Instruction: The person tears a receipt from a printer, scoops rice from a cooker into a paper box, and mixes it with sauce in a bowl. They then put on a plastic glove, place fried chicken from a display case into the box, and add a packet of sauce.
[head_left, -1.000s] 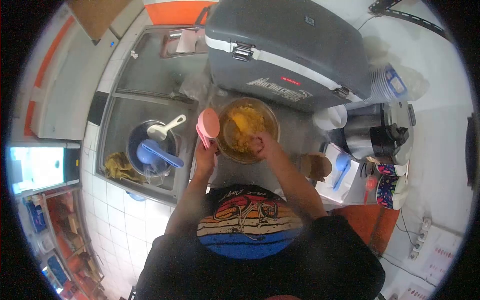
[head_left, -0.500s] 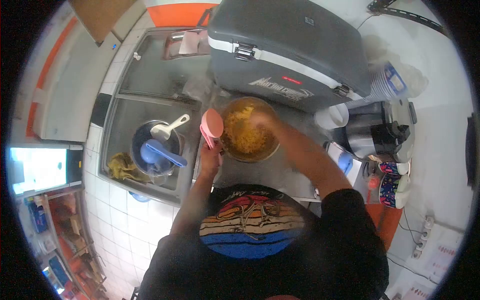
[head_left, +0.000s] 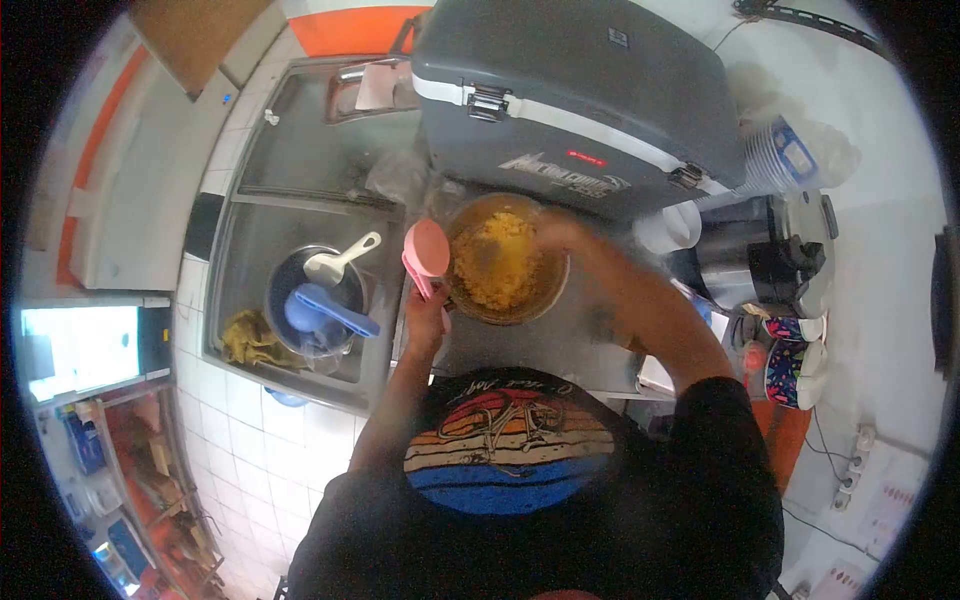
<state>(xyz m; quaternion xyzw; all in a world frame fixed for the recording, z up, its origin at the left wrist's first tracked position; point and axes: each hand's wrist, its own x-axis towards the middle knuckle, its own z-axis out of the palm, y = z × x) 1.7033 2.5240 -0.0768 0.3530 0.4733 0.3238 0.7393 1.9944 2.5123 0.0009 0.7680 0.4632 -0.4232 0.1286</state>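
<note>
A person's left hand (head_left: 426,315) clasps a pink scoop (head_left: 427,248) by its handle just left of centre frame, beside a round bowl (head_left: 557,286) of yellow food (head_left: 503,280) at upper centre. The right hand (head_left: 556,234) blurs at the bowl's upper-right rim, its grip impossible to tell.

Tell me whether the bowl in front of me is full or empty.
Neither: the bowl is partly filled. Yellow, crumbly food lies across its bottom, with bare wall showing around it.
</note>
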